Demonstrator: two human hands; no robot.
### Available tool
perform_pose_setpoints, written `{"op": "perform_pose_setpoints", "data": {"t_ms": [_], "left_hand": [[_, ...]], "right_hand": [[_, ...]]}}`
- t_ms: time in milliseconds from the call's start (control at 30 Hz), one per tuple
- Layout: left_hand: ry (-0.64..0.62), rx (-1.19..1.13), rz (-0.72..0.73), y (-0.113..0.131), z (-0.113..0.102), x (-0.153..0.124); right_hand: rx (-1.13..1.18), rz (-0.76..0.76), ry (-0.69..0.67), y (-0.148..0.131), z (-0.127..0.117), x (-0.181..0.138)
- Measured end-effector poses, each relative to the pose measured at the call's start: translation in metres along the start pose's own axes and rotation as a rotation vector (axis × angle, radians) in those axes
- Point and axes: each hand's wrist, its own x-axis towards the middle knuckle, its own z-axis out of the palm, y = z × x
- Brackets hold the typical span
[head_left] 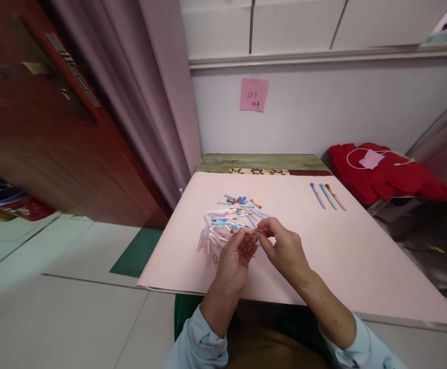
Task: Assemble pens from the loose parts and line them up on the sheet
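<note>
My left hand [235, 259] and my right hand [280, 246] meet over the pink table cover [323, 256], fingers pinched together on a thin pen part [242, 231] with an orange-brown end. Just beyond the hands lies a loose pile of pen parts [231, 218]: white barrels, blue caps, and brown pieces. Three assembled pens [326, 196] lie side by side at the far right of the cover.
A red cloth with a pink mask [380, 171] sits right of the table. A pink sticky note [254, 95] hangs on the wall behind. A dark wooden door [46, 128] and curtain [150, 102] stand at left, with tiled floor below.
</note>
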Motion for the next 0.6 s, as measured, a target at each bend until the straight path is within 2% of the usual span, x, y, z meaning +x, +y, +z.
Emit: {"op": "perform_pose_setpoints", "data": {"t_ms": [333,600], "left_hand": [[-0.052,-0.009,-0.001,-0.0061,-0.0035,-0.0033],[-0.025,-0.161,-0.223,-0.0066,-0.0042,0.0007]], "right_hand": [[-0.188,-0.136,-0.046,0.0009,-0.0007,-0.0021],[-0.109,-0.105,-0.018,-0.0018,-0.0012,0.0039]]}}
